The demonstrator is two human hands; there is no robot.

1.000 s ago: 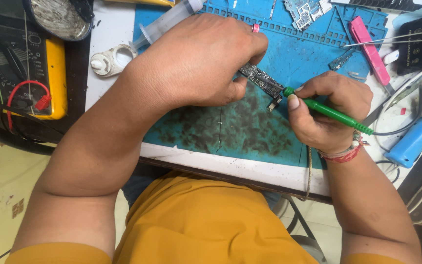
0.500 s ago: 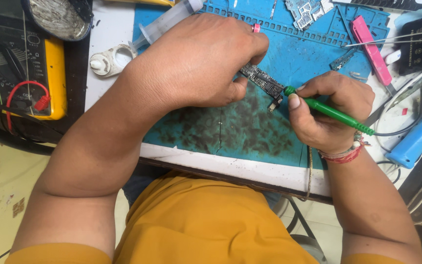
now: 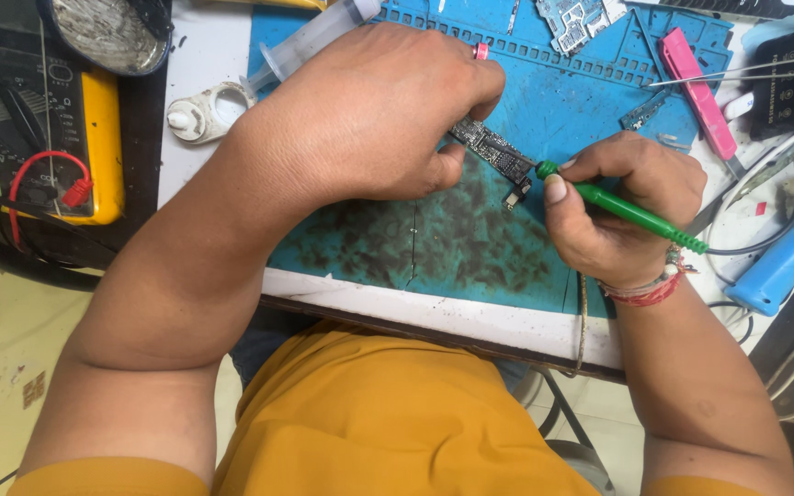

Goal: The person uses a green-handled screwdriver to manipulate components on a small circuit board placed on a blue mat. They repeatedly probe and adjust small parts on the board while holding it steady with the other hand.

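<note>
- Blue mat (image 3: 599, 119) covers the worktop (image 3: 204, 55), stained dark near its front edge.
- Left hand (image 3: 379, 110) pinches a small circuit board (image 3: 493, 152).
- Right hand (image 3: 622, 211) grips a green tool (image 3: 631, 211), tip touching the board.

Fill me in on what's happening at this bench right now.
A person in a yellow shirt works over a stained blue mat. The left hand pinches a small dark circuit board just above the mat. The right hand grips a green-handled tool like a pen, its tip at the board's edge. A yellow multimeter lies to the left, and a syringe and a pink tool lie beyond.
</note>
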